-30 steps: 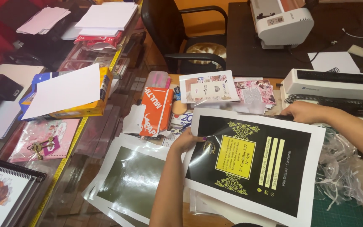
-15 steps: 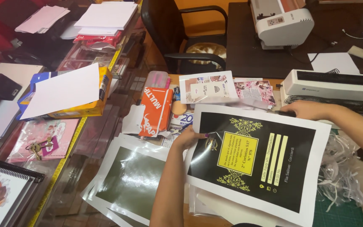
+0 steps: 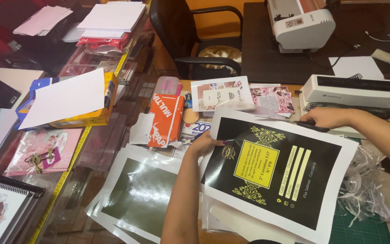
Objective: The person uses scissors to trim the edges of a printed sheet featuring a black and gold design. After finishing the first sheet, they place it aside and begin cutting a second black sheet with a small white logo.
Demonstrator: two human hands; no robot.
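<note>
Two hands: both on one black printed sheet (image 3: pixel 271 174) with white border and yellow panel.
Left hand (image 3: pixel 206 143): grip pinches the sheet's left edge, thumb on top.
Right hand (image 3: pixel 328 116): at the sheet's far right corner; fingers curled, grip state cannot be told.
Sheet position: slanted above a paper stack on the tabletop (image 3: pixel 366 228).
Left of it: glossy dark prints (image 3: pixel 136 196), fanned.
Behind: orange box (image 3: pixel 165 119), white binding machine (image 3: pixel 357 91).
Right: plastic trimmings (image 3: pixel 366 190).

One black-and-yellow printed sheet (image 3: pixel 274 171), two hands (image 3: pixel 206 144) (image 3: pixel 328 117), one black chair (image 3: pixel 190 40), two white machines (image 3: pixel 301 22) (image 3: pixel 357 90).
</note>
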